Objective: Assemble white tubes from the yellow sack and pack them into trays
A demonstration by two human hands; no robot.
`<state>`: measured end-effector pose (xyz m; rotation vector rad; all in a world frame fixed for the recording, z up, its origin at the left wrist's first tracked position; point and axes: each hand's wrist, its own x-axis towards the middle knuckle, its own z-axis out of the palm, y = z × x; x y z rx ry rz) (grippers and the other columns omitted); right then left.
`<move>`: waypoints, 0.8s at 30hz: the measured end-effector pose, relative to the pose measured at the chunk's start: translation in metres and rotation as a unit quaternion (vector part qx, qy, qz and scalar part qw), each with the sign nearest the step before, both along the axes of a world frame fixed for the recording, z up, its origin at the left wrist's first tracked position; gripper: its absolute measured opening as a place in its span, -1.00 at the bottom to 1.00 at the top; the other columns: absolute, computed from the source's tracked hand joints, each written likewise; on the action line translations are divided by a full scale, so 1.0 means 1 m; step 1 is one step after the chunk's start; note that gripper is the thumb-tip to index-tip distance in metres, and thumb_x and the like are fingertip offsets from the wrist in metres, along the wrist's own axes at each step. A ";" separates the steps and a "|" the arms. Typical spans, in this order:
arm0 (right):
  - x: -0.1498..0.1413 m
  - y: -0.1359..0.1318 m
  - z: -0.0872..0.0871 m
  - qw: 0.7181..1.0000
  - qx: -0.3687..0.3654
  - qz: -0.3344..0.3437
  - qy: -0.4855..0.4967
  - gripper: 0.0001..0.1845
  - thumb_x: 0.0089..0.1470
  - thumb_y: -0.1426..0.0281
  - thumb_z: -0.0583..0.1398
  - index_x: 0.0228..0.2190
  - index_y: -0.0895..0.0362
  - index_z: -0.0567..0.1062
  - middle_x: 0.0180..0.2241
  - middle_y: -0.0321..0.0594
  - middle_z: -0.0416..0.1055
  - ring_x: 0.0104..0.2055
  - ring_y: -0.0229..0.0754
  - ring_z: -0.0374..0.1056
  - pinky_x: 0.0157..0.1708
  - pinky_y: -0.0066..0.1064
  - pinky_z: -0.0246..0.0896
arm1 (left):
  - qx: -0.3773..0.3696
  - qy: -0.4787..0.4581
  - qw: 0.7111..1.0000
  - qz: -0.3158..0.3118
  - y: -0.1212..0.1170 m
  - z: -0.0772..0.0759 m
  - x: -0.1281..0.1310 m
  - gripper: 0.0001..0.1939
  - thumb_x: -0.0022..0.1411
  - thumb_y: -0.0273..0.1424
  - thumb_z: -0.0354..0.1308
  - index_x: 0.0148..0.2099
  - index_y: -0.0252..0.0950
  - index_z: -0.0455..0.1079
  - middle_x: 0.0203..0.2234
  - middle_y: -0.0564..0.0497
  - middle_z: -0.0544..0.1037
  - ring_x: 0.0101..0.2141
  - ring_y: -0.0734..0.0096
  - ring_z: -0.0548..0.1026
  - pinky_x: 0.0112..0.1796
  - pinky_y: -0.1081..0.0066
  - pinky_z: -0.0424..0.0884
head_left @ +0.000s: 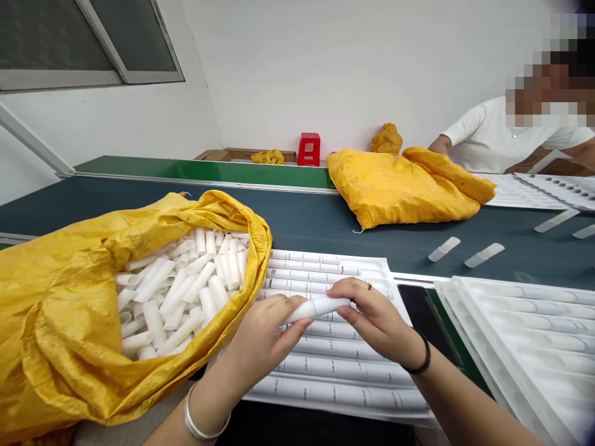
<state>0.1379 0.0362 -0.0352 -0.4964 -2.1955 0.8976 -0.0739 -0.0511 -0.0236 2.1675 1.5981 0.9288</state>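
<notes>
Between my two hands is a white plastic tube (318,308), held level above a white tray (379,266). My left hand (264,331) pinches its left end between thumb and fingers. The right end is gripped by my right hand (372,316). A joint or step shows near the tube's middle. Rows of white tubes with printed marks (334,375) lie in the tray below. Left of my left hand, an open yellow woven sack (60,297) is full of loose white tubes (174,294).
A dark conveyor belt (297,217) runs across, carrying another yellow sack (400,186) and several loose tubes (483,254). Stacked trays of tubes (534,322) stand at right, beside a black flat object (427,319). A co-worker in a white shirt (488,136) sits opposite. A red stool (309,149) stands behind.
</notes>
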 end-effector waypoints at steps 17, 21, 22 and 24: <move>0.000 0.002 0.008 0.993 0.069 0.056 -0.073 -0.71 0.25 0.41 0.04 -0.01 0.15 0.32 -0.21 -0.07 0.41 -0.19 -0.16 0.37 -0.18 -0.32 0.34 | -0.001 -0.058 0.998 -0.031 -0.010 -0.009 0.009 -0.42 0.35 -0.38 -0.05 0.35 -0.28 -0.10 -0.01 -0.18 0.47 -0.08 0.24 0.48 -0.09 0.24 0.45; -0.003 0.003 0.014 0.988 0.083 0.090 -0.094 -0.72 0.24 0.39 0.05 -0.02 0.15 0.35 -0.25 -0.10 0.43 -0.23 -0.19 0.37 -0.21 -0.37 0.34 | 0.010 -0.078 0.996 -0.033 -0.018 -0.014 0.008 -0.44 0.35 -0.41 -0.03 0.34 -0.24 -0.07 0.00 -0.17 0.47 -0.05 0.25 0.48 -0.07 0.27 0.44; -0.005 0.002 0.014 0.987 0.084 0.096 -0.093 -0.72 0.24 0.39 0.05 -0.03 0.15 0.36 -0.26 -0.11 0.43 -0.24 -0.20 0.37 -0.22 -0.38 0.34 | 0.012 -0.082 0.996 -0.033 -0.020 -0.014 0.008 -0.43 0.35 -0.40 -0.03 0.34 -0.23 -0.08 0.00 -0.16 0.47 -0.07 0.27 0.48 -0.08 0.28 0.44; -0.010 0.000 0.012 0.986 0.085 0.105 -0.098 -0.72 0.24 0.40 0.05 -0.02 0.14 0.36 -0.26 -0.11 0.44 -0.25 -0.20 0.37 -0.23 -0.39 0.34 | 0.013 -0.072 0.997 -0.031 -0.021 -0.015 0.010 -0.42 0.35 -0.40 -0.05 0.35 -0.21 -0.11 0.01 -0.16 0.46 -0.08 0.28 0.49 -0.09 0.29 0.44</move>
